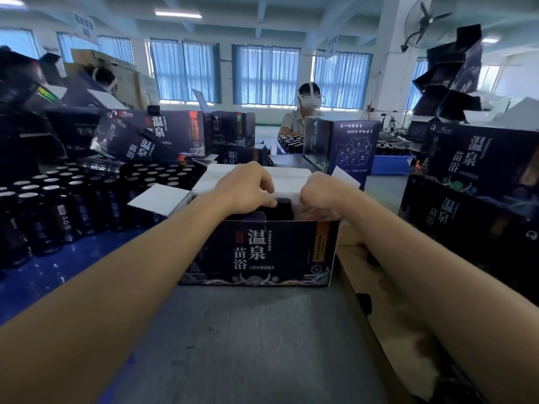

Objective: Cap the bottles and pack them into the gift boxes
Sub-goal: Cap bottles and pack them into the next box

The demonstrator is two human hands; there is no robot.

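While both hands work at its mouth, the dark navy cardboard gift box with white lettering [256, 252] stands upright on the grey desk [248, 345] with its top flaps open.

Left hand [250, 185]: fingers curled down, thumb forward, pinching the near edge of the white insert [291, 176] lining the box top.

Right hand [318, 193]: curled like a fist, fingertips dipped inside the box against the insert. Can't tell what it grips, if anything.

Between the hands, one dark bottle with a black cap [283, 206] sits inside the box. Only its top shows, just under the left thumb.

Left of the box, rows of dark glass bottles with silver tops [58, 199] stand on a blue surface [43, 281]. A brown cardboard sheet [379, 287] lies under the right forearm. More matching navy boxes [455, 158] are stacked to the right and behind.

Another person in a white headset [309, 112] sits across the desk, with a blue plastic crate [390, 166] nearby.
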